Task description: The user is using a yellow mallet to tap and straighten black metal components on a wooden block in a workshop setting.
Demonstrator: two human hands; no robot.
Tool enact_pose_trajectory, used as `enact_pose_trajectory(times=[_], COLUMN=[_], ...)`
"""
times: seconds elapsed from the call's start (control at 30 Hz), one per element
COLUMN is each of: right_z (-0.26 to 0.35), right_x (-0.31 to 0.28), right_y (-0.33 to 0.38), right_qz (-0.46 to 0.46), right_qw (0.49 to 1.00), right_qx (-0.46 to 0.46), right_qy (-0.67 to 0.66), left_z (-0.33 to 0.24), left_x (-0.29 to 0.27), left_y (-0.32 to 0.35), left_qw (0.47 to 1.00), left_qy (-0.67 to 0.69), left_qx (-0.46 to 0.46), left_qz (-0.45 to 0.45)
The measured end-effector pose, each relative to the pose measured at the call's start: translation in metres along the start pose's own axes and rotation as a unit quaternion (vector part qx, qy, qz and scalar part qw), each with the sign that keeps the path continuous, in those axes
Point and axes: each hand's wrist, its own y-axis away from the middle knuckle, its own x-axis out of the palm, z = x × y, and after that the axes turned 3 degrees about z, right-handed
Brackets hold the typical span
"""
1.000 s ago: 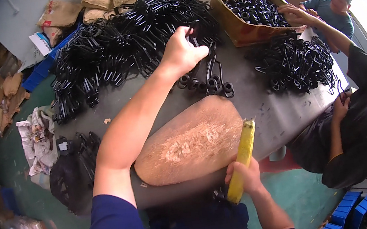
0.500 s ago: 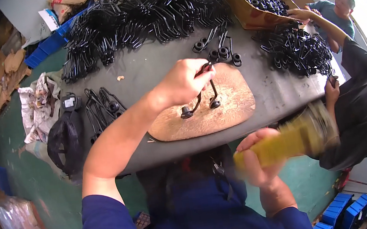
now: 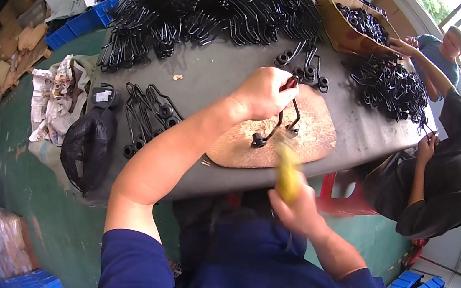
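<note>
My left hand point(image 3: 264, 95) is closed around the upper end of a bent black metal rod point(image 3: 296, 111) and holds it over a worn wooden board point(image 3: 317, 144). Two black rubber bushings sit at the rod's lower ends; the left bushing point(image 3: 258, 140) shows plainly on the board. Below the board's front edge, my right hand point(image 3: 298, 208) is wrapped round a yellow-handled tool point(image 3: 288, 177). Motion smears its head, which is at the right bushing; whether they touch I cannot tell. Several rods with bushings point(image 3: 309, 69) lie just behind the board.
A big heap of black rods point(image 3: 211, 13) covers the table's far side. At right are a carton of black bushings point(image 3: 338, 26) and a smaller rod pile point(image 3: 391, 84). More rods point(image 3: 146, 115) and a black bag point(image 3: 87, 144) lie left. A co-worker point(image 3: 443, 172) sits right.
My right hand has swung the yellow-handled tool left and up, from beside the board to the right bushing. My left hand still holds the rod over the board. The whole view has shifted.
</note>
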Motion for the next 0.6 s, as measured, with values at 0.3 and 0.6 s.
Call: enact_pose_trajectory(times=[0.3, 0.6], right_z=[-0.028, -0.092], right_x=[-0.029, -0.068], right_y=[0.003, -0.042], right_qz=[0.120, -0.089], right_qw=[0.979, 0.930], right_qx=[0.081, 0.139], right_qy=[-0.142, -0.328], left_z=[-0.011, 0.092], left_x=[-0.098, -0.228], left_y=[0.048, 0.137], left_qw=[0.971, 0.892], left_qy=[0.204, -0.015], left_qx=[-0.092, -0.440], left_qz=[-0.082, -0.106])
